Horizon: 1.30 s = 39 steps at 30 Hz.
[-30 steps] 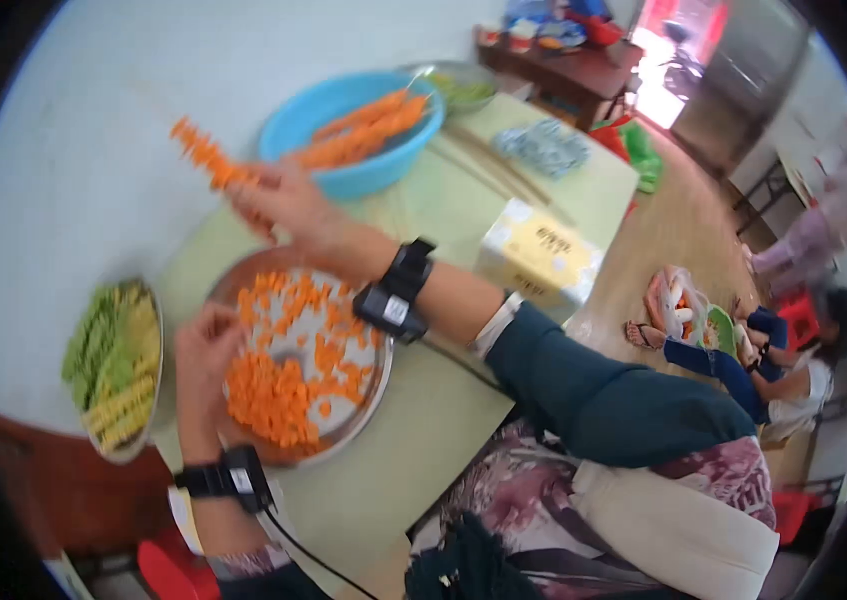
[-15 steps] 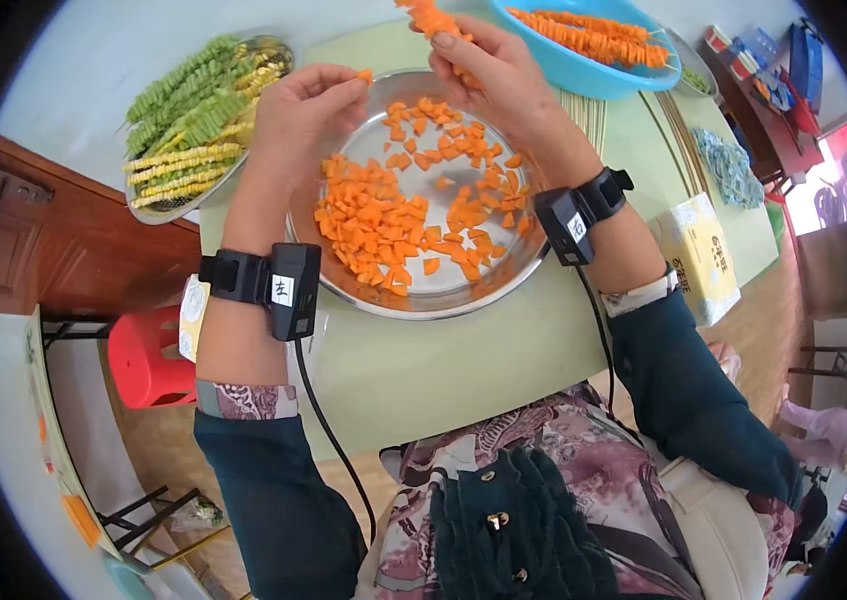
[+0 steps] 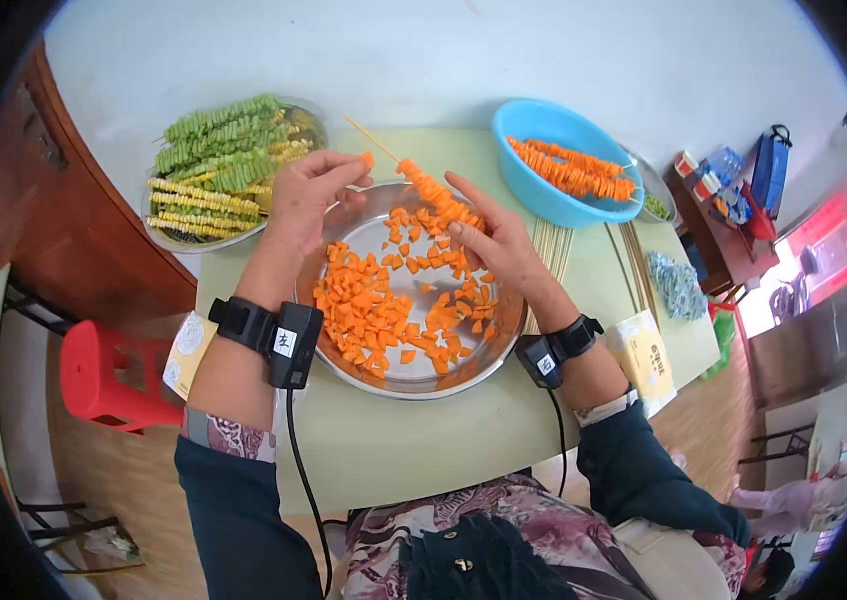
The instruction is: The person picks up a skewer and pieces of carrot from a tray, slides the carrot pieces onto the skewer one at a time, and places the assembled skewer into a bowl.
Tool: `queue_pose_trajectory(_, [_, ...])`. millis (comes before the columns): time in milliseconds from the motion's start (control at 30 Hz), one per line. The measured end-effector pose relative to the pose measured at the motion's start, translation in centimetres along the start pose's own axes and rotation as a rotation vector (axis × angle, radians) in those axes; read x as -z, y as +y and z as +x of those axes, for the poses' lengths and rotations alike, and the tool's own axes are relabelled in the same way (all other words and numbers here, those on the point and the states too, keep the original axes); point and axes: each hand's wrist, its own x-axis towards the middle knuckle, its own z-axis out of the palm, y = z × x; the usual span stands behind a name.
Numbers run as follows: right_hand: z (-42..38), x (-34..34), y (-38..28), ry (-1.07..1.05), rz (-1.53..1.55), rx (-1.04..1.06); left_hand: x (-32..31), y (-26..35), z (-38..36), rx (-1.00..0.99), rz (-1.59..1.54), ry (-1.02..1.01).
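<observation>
A small orange carrot piece [image 3: 368,159] is pinched between the thumb and index finger of my left hand [image 3: 316,195]. My right hand [image 3: 500,243] grips a skewer threaded with carrot slices [image 3: 431,190]. The bare tip of its wooden stick [image 3: 372,137] points up and left, close to the piece in my left hand but apart from it. Both hands are over the far rim of a round metal basin [image 3: 414,385]. Many loose carrot pieces [image 3: 359,310] lie in the basin, heaped more thickly on its left side.
At the back left a metal tray [image 3: 159,235] bears green and yellow vegetable skewers [image 3: 219,150]. A blue basin [image 3: 514,185] with carrot skewers stands back right. Bare sticks [image 3: 549,250], a tissue pack [image 3: 644,360] and a bluish cloth [image 3: 677,285] lie rightward. A red stool [image 3: 104,375] is left.
The camera view has tilted up, so the table appears lower. The carrot skewer now shows fully, with its bare tip near the left hand. Both hands keep their holds.
</observation>
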Motion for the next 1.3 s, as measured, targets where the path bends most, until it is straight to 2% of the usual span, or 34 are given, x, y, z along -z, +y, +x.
queue_pose_trajectory(133, [-0.1,0.1,-3.1,-0.079,-0.039,-0.05,-0.3,0.3,-0.1,-0.04,-0.006,0.054])
queue_pose_trajectory(300, [-0.5,1.3,-5.7,-0.113,-0.135,-0.082,-0.2,0.3,0.0,-0.067,-0.072,0.027])
queue_pose_trajectory(400, [0.1,2.1,-7.8,-0.204,-0.193,-0.189,0.0,0.3,0.1,-0.074,-0.072,0.019])
queue_pose_trajectory(467, [1.4,2.8,-8.5,-0.137,-0.523,0.081,-0.3,-0.1,0.2,-0.045,-0.059,-0.019])
queue_pose_trajectory(600, [1.6,3.7,-11.7,-0.156,-0.571,0.194,-0.2,-0.1,0.0,-0.074,-0.011,-0.025])
queue_pose_trajectory(633, [1.1,4.6,-10.9,-0.134,-0.578,0.149,0.3,-0.5,0.4,-0.069,0.037,-0.058])
queue_pose_trajectory(700, [0.3,6.7,-9.4,-0.047,-0.57,0.328,0.8,-0.8,0.9,-0.055,0.068,-0.109])
queue_pose_trajectory(867, [-3.7,14.0,-7.4,0.024,-0.624,0.247,1.0,-1.3,0.8,-0.02,0.253,-0.105])
queue_pose_trajectory(933, [-5.4,17.6,-6.0,0.203,-0.512,0.143,1.1,-1.5,0.9,-0.001,0.261,-0.121])
queue_pose_trajectory(1033, [-6.2,21.4,-2.8,0.283,-0.494,0.186,1.5,-1.7,1.1,0.011,0.277,-0.154])
queue_pose_trajectory(1067, [-6.2,21.7,-2.1,0.283,-0.483,0.18,1.7,-1.8,1.2,0.01,0.288,-0.153])
queue_pose_trajectory(1167, [-5.5,21.1,0.6,0.45,-0.202,0.235,2.0,-2.0,1.3,0.019,0.316,-0.153])
queue_pose_trajectory(1300, [-4.5,17.9,2.0,0.355,-0.061,0.279,1.8,-1.6,1.1,0.023,0.358,-0.166])
